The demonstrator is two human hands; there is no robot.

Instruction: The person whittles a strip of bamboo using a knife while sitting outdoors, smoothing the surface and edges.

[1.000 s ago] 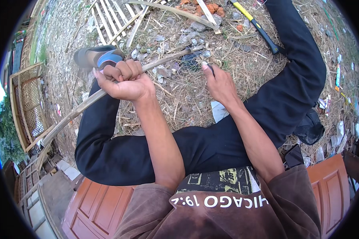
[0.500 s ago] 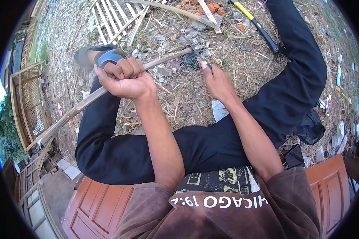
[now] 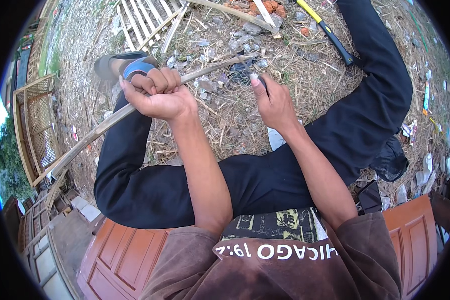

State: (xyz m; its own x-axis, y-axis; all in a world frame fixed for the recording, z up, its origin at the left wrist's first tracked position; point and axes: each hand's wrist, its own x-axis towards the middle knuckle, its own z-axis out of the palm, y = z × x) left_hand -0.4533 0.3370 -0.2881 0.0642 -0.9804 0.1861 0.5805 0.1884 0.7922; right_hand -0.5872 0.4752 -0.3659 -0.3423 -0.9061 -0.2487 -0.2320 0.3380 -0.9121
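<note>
My left hand [image 3: 157,97] is closed around a long wooden stick [image 3: 102,128], palm turned up. The stick slants from the lower left to the upper right, over my left leg near the ankle. In my right hand [image 3: 276,102] is a knife [image 3: 263,85] with a dark handle, the thumb pressed along it. Its thin blade points up and left and crosses the stick near the far end; blur hides the blade's tip. A small dark object [image 3: 241,72] lies on the ground beneath that end.
Wooden slats [image 3: 140,20] and broken bricks [image 3: 272,10] lie at the far side. A tool with a yellow and black handle [image 3: 330,32] rests by my right leg. A black mesh cap [image 3: 389,160] and a phone [image 3: 369,196] are at the right. Brown door panels [image 3: 122,255] lie behind me.
The right hand and knife have shifted slightly, and the blade now lies more toward the left over the stick. The left hand keeps its grip; the stick's far end sits a little higher and farther right.
</note>
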